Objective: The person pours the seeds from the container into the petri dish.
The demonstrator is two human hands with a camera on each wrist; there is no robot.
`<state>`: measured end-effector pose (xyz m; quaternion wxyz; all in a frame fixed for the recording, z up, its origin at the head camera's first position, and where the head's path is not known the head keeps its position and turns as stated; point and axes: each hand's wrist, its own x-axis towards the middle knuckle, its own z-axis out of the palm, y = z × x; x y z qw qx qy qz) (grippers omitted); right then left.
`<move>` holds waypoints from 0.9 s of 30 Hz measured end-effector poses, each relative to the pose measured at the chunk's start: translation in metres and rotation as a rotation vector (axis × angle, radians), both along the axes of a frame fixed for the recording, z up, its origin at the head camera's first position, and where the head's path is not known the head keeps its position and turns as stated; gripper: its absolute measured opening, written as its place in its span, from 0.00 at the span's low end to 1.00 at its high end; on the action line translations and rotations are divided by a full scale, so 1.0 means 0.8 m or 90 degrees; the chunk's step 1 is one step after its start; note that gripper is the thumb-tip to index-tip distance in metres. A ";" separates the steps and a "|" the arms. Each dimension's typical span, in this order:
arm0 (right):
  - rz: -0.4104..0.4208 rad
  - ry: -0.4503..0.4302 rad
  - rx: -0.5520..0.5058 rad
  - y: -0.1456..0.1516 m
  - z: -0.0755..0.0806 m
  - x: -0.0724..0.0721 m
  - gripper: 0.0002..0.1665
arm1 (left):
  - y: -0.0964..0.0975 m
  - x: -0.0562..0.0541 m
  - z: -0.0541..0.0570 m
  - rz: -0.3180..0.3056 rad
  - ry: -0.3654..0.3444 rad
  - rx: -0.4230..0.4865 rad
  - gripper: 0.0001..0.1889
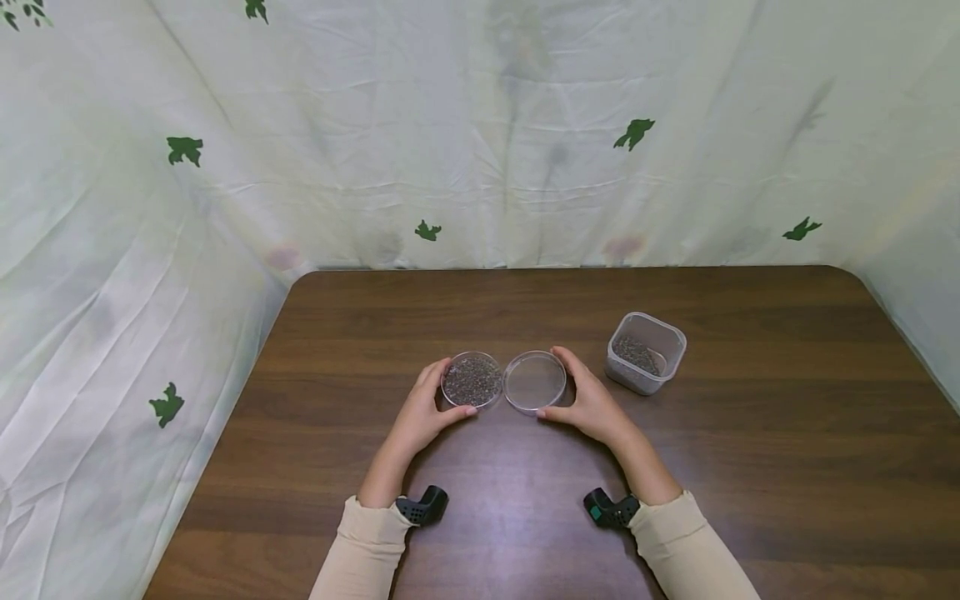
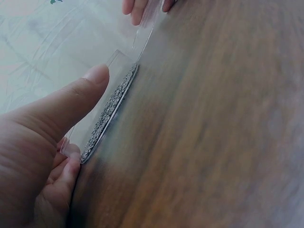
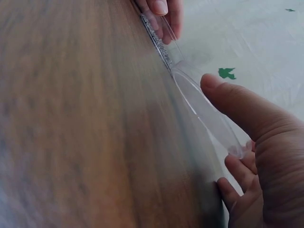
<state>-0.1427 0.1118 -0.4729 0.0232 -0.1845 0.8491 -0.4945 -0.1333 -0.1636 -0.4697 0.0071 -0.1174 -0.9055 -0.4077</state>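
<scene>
Near the middle of the table, my left hand (image 1: 422, 417) grips a round clear petri dish (image 2: 110, 114) by its sides, thumb at the near side and fingers at the far left. Dark grey granules (image 1: 472, 380) cover its floor. Beside it, my right hand (image 1: 594, 406) holds a clear petri dish lid (image 1: 535, 382) between thumb and fingers, with nothing inside it. In the right wrist view the lid looks slightly tilted, its left edge right at the filled dish. The two rims nearly meet in the head view.
A square translucent plastic tub (image 1: 663, 335) stands to the right, beyond the right hand, with more dark granules at its bottom. The brown wooden table (image 1: 787, 433) ends at the back against a pale curtain (image 1: 480, 150) printed with green leaves.
</scene>
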 end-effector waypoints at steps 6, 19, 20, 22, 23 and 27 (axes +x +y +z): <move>-0.005 0.013 -0.026 -0.001 0.001 0.001 0.58 | 0.000 0.000 0.000 -0.003 0.015 0.006 0.45; -0.030 0.024 -0.052 -0.008 0.007 0.003 0.56 | -0.001 0.000 -0.002 -0.002 0.012 0.005 0.46; -0.031 0.023 -0.058 -0.010 0.013 0.006 0.55 | 0.000 0.000 -0.002 -0.002 0.012 0.005 0.46; -0.031 0.021 -0.072 -0.013 0.018 0.007 0.55 | 0.000 0.000 -0.003 -0.003 0.013 0.006 0.46; -0.030 0.022 -0.081 -0.015 0.019 0.007 0.55 | 0.000 0.000 -0.003 -0.002 0.013 0.006 0.46; -0.025 0.024 -0.118 -0.020 0.015 0.004 0.56 | -0.001 0.000 -0.004 0.000 0.013 0.005 0.46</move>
